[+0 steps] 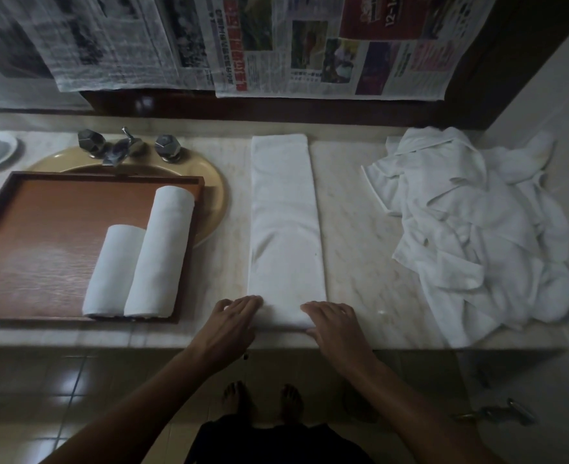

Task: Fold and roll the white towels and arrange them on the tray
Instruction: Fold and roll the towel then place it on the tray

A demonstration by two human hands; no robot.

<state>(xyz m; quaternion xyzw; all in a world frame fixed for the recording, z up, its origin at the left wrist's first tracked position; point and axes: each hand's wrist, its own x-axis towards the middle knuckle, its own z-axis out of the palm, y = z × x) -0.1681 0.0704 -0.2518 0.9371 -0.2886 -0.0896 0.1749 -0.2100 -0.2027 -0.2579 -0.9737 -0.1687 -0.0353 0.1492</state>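
At nine o'clock, our brown wooden tray (42,229) holds two rolled white towels (162,252). At six, left hand (232,316) and right hand (335,321) press the long folded white towel (284,222) on the marble bench (353,229), each grip seemingly released. Crumpled white towels (477,222) heap at three.

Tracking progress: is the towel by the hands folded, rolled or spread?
Folded, not rolled: the towel lies as a flat narrow strip.

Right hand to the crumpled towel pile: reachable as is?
Probably yes. The right hand rests on the near end of the folded towel; only bare counter lies between it and the pile.
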